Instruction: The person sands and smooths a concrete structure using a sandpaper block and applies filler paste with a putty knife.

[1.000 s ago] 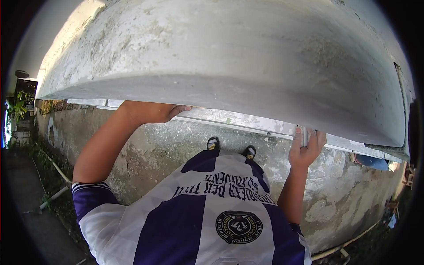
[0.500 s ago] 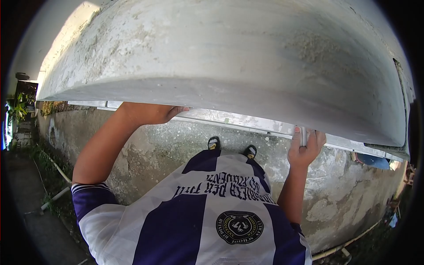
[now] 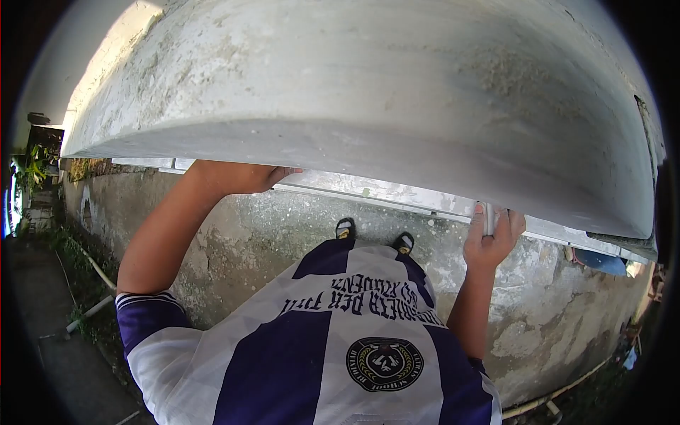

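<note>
A thick pale concrete slab (image 3: 319,85) with a smooth lower edge fills the upper view. My left hand (image 3: 258,177) reaches beneath that edge; only its back and a fingertip show, and the other fingers are hidden. On the right, my right hand (image 3: 494,237) is closed around a small pale grey piece with a straight edge (image 3: 489,219), held upright between the fingers just under the slab. What kind of piece it is, I cannot make out. Below both hands runs a narrow whitish ledge (image 3: 375,190), its surface speckled.
A stained, peeling wall (image 3: 545,319) stands below the ledge. My sandalled feet (image 3: 345,228) show beyond my striped shirt (image 3: 276,354). Pale pipes (image 3: 91,314) run along the ground at left, near green plants (image 3: 35,166). A blue object (image 3: 601,262) lies under the right end.
The view has shifted very slightly. Both hands keep nearly the same places, and the right one still grips the grey piece.
</note>
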A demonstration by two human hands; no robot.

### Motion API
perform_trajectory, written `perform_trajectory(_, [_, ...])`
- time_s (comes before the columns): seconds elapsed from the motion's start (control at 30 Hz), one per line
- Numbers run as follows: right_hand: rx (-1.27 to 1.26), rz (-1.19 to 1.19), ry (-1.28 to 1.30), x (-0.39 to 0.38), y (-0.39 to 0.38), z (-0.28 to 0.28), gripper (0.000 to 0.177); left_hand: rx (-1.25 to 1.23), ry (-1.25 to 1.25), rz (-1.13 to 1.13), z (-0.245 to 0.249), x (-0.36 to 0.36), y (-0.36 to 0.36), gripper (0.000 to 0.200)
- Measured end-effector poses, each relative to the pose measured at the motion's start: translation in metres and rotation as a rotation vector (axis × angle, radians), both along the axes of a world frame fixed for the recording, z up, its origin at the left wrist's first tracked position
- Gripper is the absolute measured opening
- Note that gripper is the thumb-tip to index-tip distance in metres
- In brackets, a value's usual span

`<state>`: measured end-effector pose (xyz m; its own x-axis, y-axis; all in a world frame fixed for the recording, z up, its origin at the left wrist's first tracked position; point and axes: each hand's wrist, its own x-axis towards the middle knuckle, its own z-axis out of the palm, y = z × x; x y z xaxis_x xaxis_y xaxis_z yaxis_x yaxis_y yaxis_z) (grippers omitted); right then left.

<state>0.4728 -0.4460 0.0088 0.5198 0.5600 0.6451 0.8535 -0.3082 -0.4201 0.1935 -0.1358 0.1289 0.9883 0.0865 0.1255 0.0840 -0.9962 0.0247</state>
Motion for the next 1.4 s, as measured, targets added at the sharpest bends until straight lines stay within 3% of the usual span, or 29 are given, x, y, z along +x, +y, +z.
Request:
perform_trajectory(0.07, [0.014,0.004,-0.004,-0.001,0.000,0.000,0.028,-0.179,-0.021,-0.056,-0.013,0.022,-0.002,0.026])
perform_trajectory(0.17, [0.022,0.026,-0.002,0.002,0.000,-0.003,0.029,-0.214,0.309,0.114,-0.018,0.058,-0.024,0.024])
perform_trajectory(0.27, [0.025,0.006,-0.036,0.001,0.003,0.000,0.030,-0.022,-0.100,-0.063,-0.018,0.038,-0.021,0.024])
perform_trajectory(0.47, [0.010,0.024,0.011,0.003,0.001,-0.003,0.032,0.249,-0.117,-0.069,-0.030,-0.015,0.025,0.025])
perform_trajectory(0.67, [0.007,0.015,-0.011,0.001,0.002,0.000,0.033,0.067,-0.009,-0.002,-0.028,0.059,-0.030,0.022])
perform_trajectory(0.77, [0.019,0.017,-0.029,0.002,0.001,-0.002,0.033,-0.067,-0.073,-0.032,-0.034,0.066,-0.032,0.023])
perform_trajectory(0.87, [0.008,0.017,-0.005,0.001,0.001,-0.001,0.033,0.007,-0.021,0.017,-0.019,0.038,-0.028,0.026])
perform_trajectory(1.07, [0.085,0.053,0.033,0.002,0.003,-0.004,0.031,0.251,-0.174,-0.055,-0.002,0.005,-0.007,0.028])
perform_trajectory(1.4, [0.024,0.033,-0.006,0.001,0.001,-0.001,0.030,0.008,-0.008,0.019,-0.015,0.047,-0.032,0.028])
